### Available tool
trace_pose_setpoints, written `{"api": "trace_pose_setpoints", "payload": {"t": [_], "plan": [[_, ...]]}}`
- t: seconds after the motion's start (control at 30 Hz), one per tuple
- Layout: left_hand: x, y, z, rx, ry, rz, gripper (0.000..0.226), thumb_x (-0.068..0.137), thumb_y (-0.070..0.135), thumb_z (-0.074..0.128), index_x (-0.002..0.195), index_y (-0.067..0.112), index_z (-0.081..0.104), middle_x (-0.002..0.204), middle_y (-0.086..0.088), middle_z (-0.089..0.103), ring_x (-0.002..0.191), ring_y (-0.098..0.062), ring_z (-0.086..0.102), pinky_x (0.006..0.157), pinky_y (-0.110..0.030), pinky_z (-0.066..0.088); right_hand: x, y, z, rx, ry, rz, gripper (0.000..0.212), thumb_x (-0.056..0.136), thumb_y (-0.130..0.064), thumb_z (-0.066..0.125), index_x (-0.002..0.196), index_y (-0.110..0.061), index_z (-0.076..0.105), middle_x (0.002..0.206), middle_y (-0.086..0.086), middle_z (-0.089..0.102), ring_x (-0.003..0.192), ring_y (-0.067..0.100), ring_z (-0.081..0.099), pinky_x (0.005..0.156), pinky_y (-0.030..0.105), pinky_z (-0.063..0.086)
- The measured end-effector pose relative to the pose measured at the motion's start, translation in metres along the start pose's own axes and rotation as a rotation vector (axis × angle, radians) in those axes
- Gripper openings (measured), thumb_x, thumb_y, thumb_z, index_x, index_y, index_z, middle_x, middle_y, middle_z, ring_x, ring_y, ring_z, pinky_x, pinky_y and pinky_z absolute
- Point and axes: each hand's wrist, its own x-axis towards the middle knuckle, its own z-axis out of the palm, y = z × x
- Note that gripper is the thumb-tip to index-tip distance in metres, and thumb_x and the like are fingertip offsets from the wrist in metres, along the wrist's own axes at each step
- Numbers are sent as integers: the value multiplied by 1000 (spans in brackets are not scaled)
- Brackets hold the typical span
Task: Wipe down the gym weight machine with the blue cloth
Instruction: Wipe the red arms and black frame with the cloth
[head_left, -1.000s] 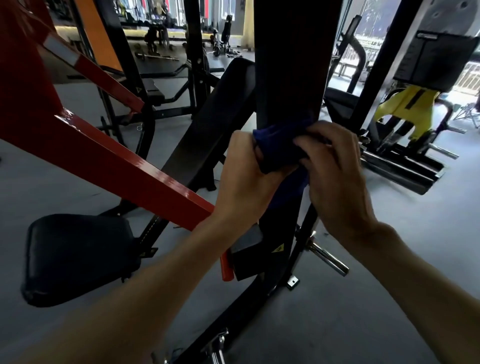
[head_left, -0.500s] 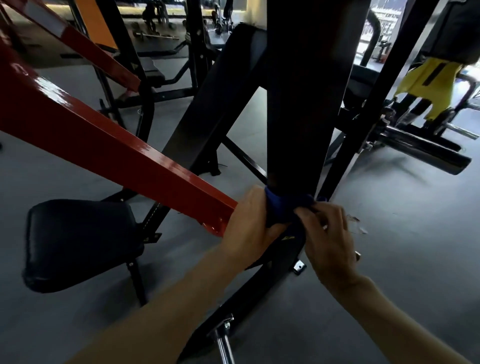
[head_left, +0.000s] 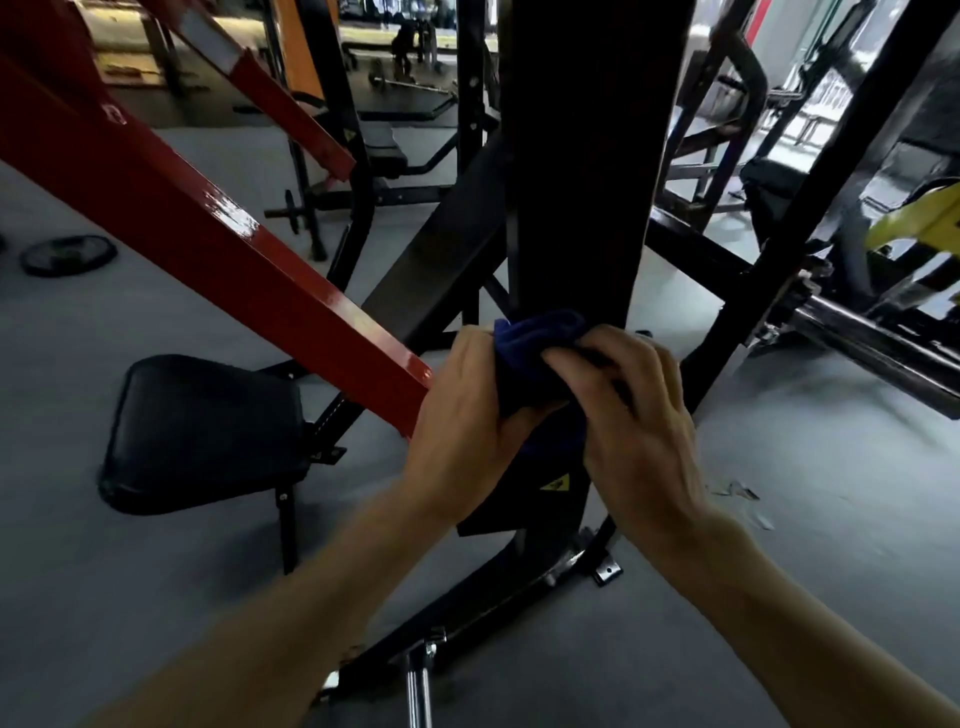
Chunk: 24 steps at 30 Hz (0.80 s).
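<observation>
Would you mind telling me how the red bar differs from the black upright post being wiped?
The red bar is glossy red and slopes down toward the hands; the black upright post is matte black and stands nearly vertical. The blue cloth is wrapped on the post, not on the red bar. Both look like flat-sided metal beams.

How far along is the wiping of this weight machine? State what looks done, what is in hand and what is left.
Done: cannot tell; no surface looks visibly wiped. In hand: the left hand and right hand grip the blue cloth around the black upright post, low down. Left: apparently the red arm and black seat pad, which the cloth is not touching.
</observation>
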Motion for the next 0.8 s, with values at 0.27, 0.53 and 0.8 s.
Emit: {"api": "trace_pose_setpoints", "payload": {"t": [0.27, 0.53, 0.8], "plan": [[-37, -44, 25, 173, -72, 129, 34, 94, 31, 60, 121, 12, 54, 106, 4, 52, 86, -7, 52, 76, -21, 45, -68, 13, 50, -67, 58, -12, 40, 100, -9, 56, 138, -22, 50, 138, 6, 42, 124, 28, 42, 102, 36, 45], [-35, -68, 18, 213, -67, 451, 26, 93, 30, 56, 106, 7, 54, 94, 7, 48, 80, -3, 44, 70, -14, 38, -88, 11, 90, -112, 356, -36, 32, 100, -5, 57, 131, 1, 62, 124, 20, 54, 107, 39, 54, 98, 35, 45], [-39, -76, 4, 254, -54, 506, 16, 102, 18, 51, 109, 13, 38, 83, 6, 48, 63, 0, 47, 52, -12, 36, -70, 2, 90, -138, 307, -167, 29, 102, -15, 49, 124, -3, 65, 130, 14, 50, 115, 25, 45, 99, 10, 30]]}}
